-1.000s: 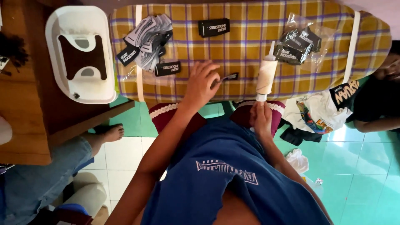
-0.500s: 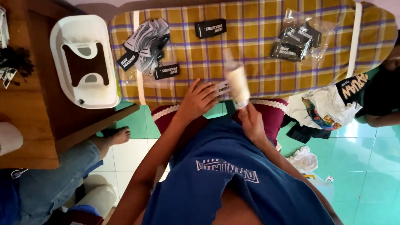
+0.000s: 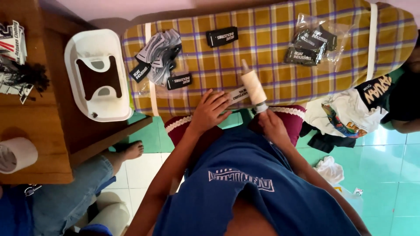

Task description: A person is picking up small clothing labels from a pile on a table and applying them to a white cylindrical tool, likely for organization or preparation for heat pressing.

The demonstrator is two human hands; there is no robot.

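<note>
Single view, head-worn camera, looking steeply down past the wearer's chest and blue shirt (image 3: pixel 245 183), which fills the lower middle. The checked board (image 3: pixel 280 57) runs across the top of the frame, near enough to take in almost its whole length (right end cut off by the edge). Both forearms enter from below; left hand (image 3: pixel 210 111) and right hand (image 3: pixel 273 126) sit near centre. Brown table (image 3: pixel 39 126) at left, green tiled floor (image 3: pixel 385 161) at lower right. No second view to overlap.
</note>
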